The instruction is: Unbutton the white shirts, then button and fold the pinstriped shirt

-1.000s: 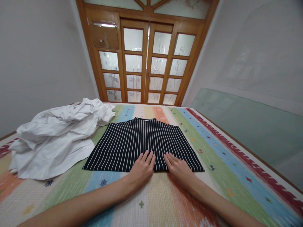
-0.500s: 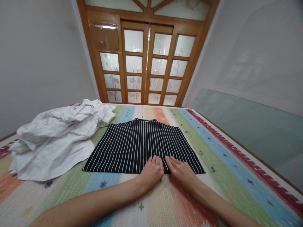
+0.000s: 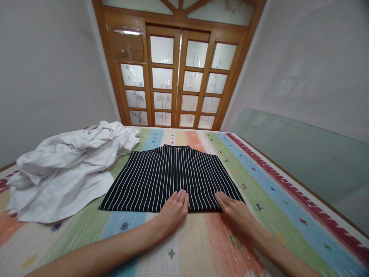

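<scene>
A black garment with white stripes point(image 3: 155, 177) lies flat and folded, its collar at the far side and a straight edge toward me. My left hand point(image 3: 175, 207) rests on that near edge, right of its middle, with the fingers laid together flat on the cloth. Farther right, my right hand point(image 3: 232, 206) touches the same edge near the garment's right corner, its fingers also stretched flat. Neither hand grips the cloth. The fabric under my palms is hidden.
A crumpled white cloth point(image 3: 69, 169) lies to the left of the striped garment. Both rest on a colourful striped cover point(image 3: 190, 246). A pale green panel point(image 3: 302, 154) stands along the right side, and wooden doors with glass panes point(image 3: 178, 77) are at the back.
My hands have moved apart along the near edge, the left one to the left and the right one to the right. The striped garment keeps its shape.
</scene>
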Motion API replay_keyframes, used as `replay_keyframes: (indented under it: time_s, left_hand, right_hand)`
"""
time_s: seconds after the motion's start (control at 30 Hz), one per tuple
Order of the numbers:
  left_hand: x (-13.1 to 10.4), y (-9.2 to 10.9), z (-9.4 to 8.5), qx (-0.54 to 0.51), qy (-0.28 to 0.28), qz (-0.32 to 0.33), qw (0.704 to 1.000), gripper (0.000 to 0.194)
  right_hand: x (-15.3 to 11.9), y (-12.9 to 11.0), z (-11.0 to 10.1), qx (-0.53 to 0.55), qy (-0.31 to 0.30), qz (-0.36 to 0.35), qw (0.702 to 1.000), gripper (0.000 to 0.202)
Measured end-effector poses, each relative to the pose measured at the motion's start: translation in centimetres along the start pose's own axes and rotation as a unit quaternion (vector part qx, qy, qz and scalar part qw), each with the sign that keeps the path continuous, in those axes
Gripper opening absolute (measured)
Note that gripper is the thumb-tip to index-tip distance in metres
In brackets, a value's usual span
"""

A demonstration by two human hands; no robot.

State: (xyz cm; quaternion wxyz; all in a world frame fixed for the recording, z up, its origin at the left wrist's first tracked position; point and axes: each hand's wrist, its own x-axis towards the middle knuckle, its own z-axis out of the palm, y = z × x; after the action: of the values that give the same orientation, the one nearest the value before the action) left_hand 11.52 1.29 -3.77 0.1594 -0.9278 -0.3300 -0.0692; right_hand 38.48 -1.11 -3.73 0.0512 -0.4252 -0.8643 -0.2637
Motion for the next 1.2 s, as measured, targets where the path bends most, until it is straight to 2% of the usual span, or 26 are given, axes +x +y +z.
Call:
replay_keyframes:
  time_s: [0.13, 0.3, 0.47, 0.6, 0.77, 0.87, 1.0, 1.2]
  left_hand:
    - [0.0, -0.2, 0.3, -0.006, 0.017, 0.002, 1.000, 0.045]
    - [1.1, 0.5, 0.4, 0.030, 0.026, -0.028, 0.999, 0.039]
    - [1.8, 0.8, 0.5, 0.033, 0.038, -0.030, 0.998, 0.038]
    - [1.5, 0.1, 1.0, 0.031, 0.051, -0.037, 0.998, 0.040]
    - [0.7, -1.6, 0.8, 0.031, 0.079, -0.032, 0.996, 0.045]
    - [0.0, -2.8, 0.0, 0.033, 0.078, -0.030, 0.996, 0.044]
    - [-1.9, -4.2, -0.9, 0.013, 0.046, -0.030, 0.998, 0.046]
    - [-6.5, -6.0, 0.1, 0.006, -0.007, -0.063, 0.998, 0.058]
  right_hand:
    - [-0.1, 0.1, -0.3, -0.001, 0.005, 0.009, 1.000, 0.055]
    - [1.0, -0.8, -0.9, 0.002, 0.022, 0.013, 1.000, 0.049]
    - [1.9, -1.2, -1.0, 0.020, 0.037, -0.007, 0.999, 0.047]
    - [2.2, -0.3, -1.4, 0.030, 0.041, 0.005, 0.999, 0.048]
    - [2.4, 1.2, -2.6, 0.025, 0.080, 0.023, 0.996, 0.046]
    - [2.2, 1.3, -2.7, 0.025, 0.082, -0.009, 0.996, 0.044]
    - [1.1, 0.8, -1.9, 0.045, 0.050, -0.063, 0.996, 0.048]
    - [-1.1, 0.9, -1.1, 0.071, -0.012, -0.043, 0.996, 0.063]
